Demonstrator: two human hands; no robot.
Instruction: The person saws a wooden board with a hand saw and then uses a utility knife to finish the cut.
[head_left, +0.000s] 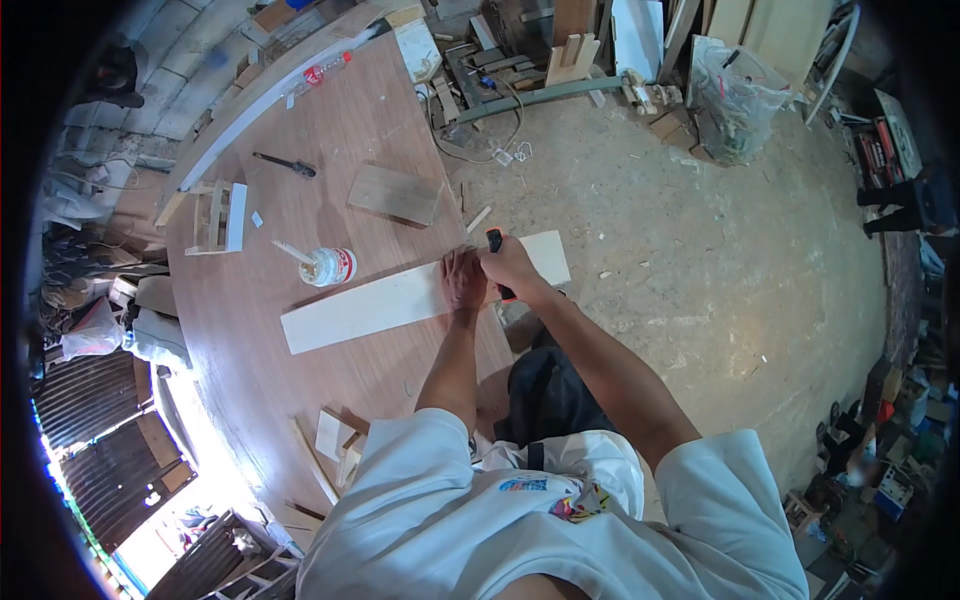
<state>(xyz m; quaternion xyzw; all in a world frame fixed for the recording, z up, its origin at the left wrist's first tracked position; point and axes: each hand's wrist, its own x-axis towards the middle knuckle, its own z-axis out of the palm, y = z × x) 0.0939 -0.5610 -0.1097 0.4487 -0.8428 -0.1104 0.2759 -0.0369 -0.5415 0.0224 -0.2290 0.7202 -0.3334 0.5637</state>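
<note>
A long pale wooden board (375, 305) lies at a slant on the brown table, and its right end sticks out past the table edge. My left hand (463, 280) rests on top of the board near that edge, fingers laid over it and holding nothing. Right beside it, my right hand (508, 265) is wrapped round the black-and-orange handle of a hand saw (494, 240), which stands across the board. The saw's blade is hidden from this angle. Left of my hands, a white tub with a red label (330, 267) holds a stick.
On the table (330, 210) are a wood block (395, 195), a dark slim tool (285, 164), a small wooden frame (217, 218) and a plastic bottle (328, 68). Wood scraps and a clear plastic bag (738, 100) stand along the far wall. A person's legs (893, 207) show at right.
</note>
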